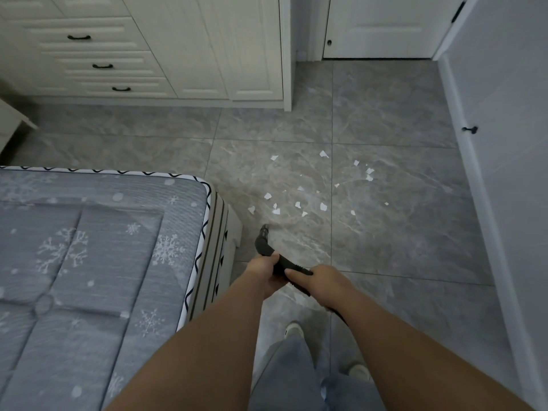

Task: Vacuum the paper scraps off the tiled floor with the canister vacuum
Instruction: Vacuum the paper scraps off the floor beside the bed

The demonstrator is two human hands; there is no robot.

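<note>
Seen from above by a person looking down at their own arms, both hands grasp a black vacuum hose (268,250) held out over a grey marbled tiled floor (394,241). The left hand (265,269) curls round the hose just behind its bent nozzle end, thumb on top; the right hand (321,278) grips the hose a little farther back, fingers wrapped over it, and the hose trails away beneath the right forearm. The nozzle tip points forward and down, near the floor. Just beyond it lie white paper scraps (299,205), torn into small irregular bits and scattered across two tiles, a few more spread toward the right. The canister itself is out of view. To the left is the corner of a bed (98,247) with a grey snowflake-patterned cover. Ahead stands a white chest of drawers (98,51) with black handles, all drawers shut, so their contents cannot be seen. A closed white door (382,28) is at the far end. Jeans and pale shoes (293,330) show below.
</note>
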